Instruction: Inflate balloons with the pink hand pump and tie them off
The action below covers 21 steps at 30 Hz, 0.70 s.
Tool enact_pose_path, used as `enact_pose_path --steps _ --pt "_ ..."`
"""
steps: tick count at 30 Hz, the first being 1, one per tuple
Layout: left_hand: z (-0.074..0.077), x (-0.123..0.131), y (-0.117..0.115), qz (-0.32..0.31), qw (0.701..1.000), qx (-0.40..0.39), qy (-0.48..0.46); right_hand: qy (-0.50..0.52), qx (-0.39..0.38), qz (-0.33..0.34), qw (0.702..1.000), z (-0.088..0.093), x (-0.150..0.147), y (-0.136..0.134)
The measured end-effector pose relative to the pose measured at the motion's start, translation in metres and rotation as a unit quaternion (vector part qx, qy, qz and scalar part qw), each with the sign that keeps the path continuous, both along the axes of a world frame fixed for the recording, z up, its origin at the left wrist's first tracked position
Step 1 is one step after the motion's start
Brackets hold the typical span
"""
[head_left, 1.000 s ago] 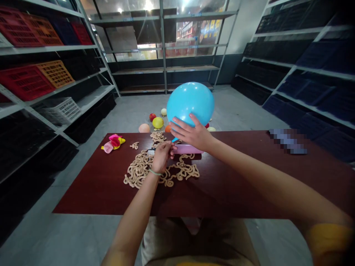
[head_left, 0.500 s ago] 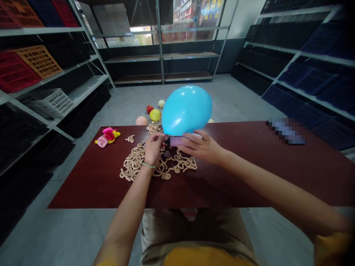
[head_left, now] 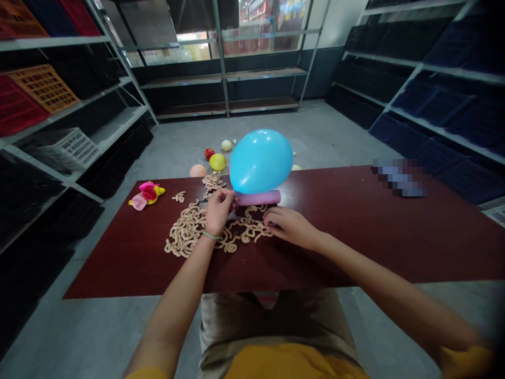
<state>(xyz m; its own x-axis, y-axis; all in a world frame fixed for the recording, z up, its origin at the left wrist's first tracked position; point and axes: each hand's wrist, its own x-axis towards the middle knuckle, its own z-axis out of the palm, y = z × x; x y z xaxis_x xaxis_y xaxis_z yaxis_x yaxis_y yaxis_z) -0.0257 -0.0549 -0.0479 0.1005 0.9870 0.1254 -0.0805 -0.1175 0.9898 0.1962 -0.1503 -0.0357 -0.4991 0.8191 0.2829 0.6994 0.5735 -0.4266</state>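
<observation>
My left hand (head_left: 219, 211) is closed in a pinch on the neck of an inflated blue balloon (head_left: 261, 160). The balloon stands up behind the fingers, above the table. A pink-purple tube, which looks like a hand pump (head_left: 260, 198), lies crosswise just under it, its left end by my left fingertips. My right hand (head_left: 290, 226) is low over the table, right of a heap of tan curly strands (head_left: 187, 229). Its fingers are curled, with a gap between them and the thumb, and nothing shows in them.
Flat pink, red and yellow balloons (head_left: 147, 196) lie at the table's left end. A blurred-out object (head_left: 400, 178) is at the far right. Small inflated balloons (head_left: 218, 162) rest on the floor beyond the table (head_left: 355, 221). Shelves with crates (head_left: 45, 92) line the sides.
My right hand has let go of the pump and moved down and slightly right. The balloon has shifted slightly lower in view, its neck still in my left hand.
</observation>
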Motion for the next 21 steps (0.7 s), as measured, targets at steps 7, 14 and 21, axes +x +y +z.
enact_pose_path --steps 7,14,21 --pt "-0.002 0.000 0.000 0.014 1.000 0.013 0.001 0.357 -0.217 -0.061 0.907 0.065 0.006 0.014" --pt "0.000 0.000 -0.001 0.021 1.000 0.008 -0.007 0.347 -0.141 -0.093 0.922 0.108 0.014 0.033" --pt "0.001 0.000 -0.001 0.026 1.000 0.009 -0.011 0.313 -0.053 -0.069 0.946 0.143 0.008 0.044"
